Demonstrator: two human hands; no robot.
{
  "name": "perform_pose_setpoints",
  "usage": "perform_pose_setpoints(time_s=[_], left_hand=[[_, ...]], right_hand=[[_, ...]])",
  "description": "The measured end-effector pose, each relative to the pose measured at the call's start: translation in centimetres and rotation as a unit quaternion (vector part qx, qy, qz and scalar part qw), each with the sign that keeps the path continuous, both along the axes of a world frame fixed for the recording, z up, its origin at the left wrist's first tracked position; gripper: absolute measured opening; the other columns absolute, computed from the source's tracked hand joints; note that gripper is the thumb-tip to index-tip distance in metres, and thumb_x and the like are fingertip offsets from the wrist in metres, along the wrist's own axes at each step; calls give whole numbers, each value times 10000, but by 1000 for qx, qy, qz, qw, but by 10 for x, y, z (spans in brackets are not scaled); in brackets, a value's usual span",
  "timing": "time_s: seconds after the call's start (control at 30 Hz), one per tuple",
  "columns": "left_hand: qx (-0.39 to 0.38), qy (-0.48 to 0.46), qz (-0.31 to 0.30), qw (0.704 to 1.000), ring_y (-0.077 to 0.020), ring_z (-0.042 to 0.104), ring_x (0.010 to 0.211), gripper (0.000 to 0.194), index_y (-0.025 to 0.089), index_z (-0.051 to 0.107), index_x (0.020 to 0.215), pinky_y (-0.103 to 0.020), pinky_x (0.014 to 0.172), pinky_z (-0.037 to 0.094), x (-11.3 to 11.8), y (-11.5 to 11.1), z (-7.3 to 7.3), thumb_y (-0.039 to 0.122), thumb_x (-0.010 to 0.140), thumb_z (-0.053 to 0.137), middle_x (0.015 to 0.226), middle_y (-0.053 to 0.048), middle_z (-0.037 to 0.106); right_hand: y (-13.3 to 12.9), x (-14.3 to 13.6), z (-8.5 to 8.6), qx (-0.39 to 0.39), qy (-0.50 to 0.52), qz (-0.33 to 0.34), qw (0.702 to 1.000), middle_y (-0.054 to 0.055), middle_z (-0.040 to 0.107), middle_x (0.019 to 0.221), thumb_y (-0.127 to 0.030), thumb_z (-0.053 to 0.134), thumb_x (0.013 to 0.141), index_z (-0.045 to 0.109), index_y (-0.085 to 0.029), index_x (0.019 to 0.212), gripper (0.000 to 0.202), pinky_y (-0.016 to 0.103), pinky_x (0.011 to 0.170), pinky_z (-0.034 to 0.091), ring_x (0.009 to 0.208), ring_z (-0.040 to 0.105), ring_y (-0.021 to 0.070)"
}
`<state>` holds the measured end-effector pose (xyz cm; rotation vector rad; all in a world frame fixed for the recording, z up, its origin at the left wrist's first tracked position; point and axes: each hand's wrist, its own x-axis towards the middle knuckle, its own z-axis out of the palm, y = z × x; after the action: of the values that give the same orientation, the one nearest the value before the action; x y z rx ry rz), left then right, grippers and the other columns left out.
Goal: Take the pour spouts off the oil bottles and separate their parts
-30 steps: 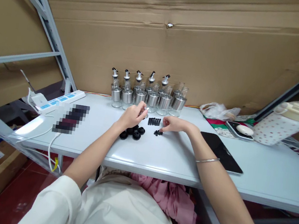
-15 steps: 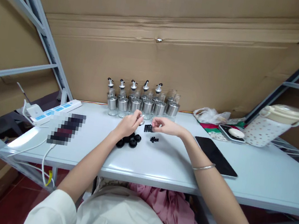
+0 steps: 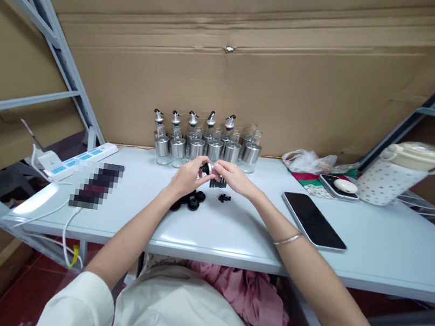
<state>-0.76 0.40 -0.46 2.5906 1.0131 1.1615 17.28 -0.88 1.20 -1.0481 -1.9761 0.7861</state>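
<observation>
My left hand [image 3: 189, 178] is closed around a bottle pourer [image 3: 206, 168], with its black stopper and silver collar showing between the fingers. Against the pourer's silver end, my right hand [image 3: 235, 178] has its fingertips pinched together; any small part in them is hidden. Just below that hand lies a row of small black spout pieces [image 3: 218, 183]. Several tiny black caps [image 3: 224, 198] sit nearer to me. Black ribbed round stoppers [image 3: 194, 203] are heaped beneath my left hand, which partly covers them.
Glass bottles with steel bands [image 3: 214, 150] stand in two rows at the back, several with pourers fitted. A phone [image 3: 315, 221] lies at the right, near a dotted jug [image 3: 390, 178]. At the left are a power strip [image 3: 85, 160] and a blurred-out item [image 3: 97, 187].
My right hand has moved up and left from the black spout pieces to the pourer. My left hand has turned, so the pourer's black stopper now shows. The view has shifted slightly.
</observation>
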Motion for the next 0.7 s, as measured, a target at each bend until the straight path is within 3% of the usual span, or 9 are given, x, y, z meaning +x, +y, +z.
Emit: perform_pose_setpoints(time_s=[0.2, 0.37, 0.47, 0.6, 0.7], left_hand=[[66, 14, 36, 997, -126, 507, 701, 55, 178, 522, 888, -241, 676, 401, -2, 1, 2, 209, 849, 500, 831, -23, 529], [60, 84, 51, 993, -142, 497, 684, 83, 177, 543, 808, -266, 680, 372, 2, 3, -1, 201, 851, 477, 739, -10, 524], [38, 140, 61, 987, -155, 522, 711, 91, 174, 542, 787, -287, 701, 356, 4, 3, -4, 198, 844, 475, 751, -16, 557], [14, 122, 91, 988, -155, 556, 736, 79, 175, 546, 810, -297, 729, 340, 3, 3, -2, 204, 843, 480, 779, -12, 606], [8, 86, 99, 991, -145, 566, 730, 69, 179, 548, 827, -294, 744, 336, 1, 3, 1, 193, 834, 480, 782, -4, 627]], right_hand=[[-5, -2, 4, 62, -8, -91, 994, -35, 454, 663, -472, 447, 821, 415, -203, 763, 277, 238, 586, 341, 603, 411, 110], [-1, -7, -5, 70, -82, -50, 993, -48, 386, 559, -462, 420, 836, 399, -196, 642, 330, 236, 551, 283, 549, 359, 101], [-1, -6, -5, 87, -138, -49, 985, -37, 418, 552, -428, 394, 856, 391, -196, 623, 329, 244, 559, 276, 545, 377, 108], [-30, -3, 15, 89, -171, -28, 981, 0, 532, 666, -537, 456, 832, 480, -192, 738, 359, 243, 582, 315, 610, 461, 131], [-63, -5, 27, 92, -288, -4, 953, 37, 594, 802, -571, 636, 691, 543, -210, 897, 427, 259, 583, 326, 615, 488, 149]])
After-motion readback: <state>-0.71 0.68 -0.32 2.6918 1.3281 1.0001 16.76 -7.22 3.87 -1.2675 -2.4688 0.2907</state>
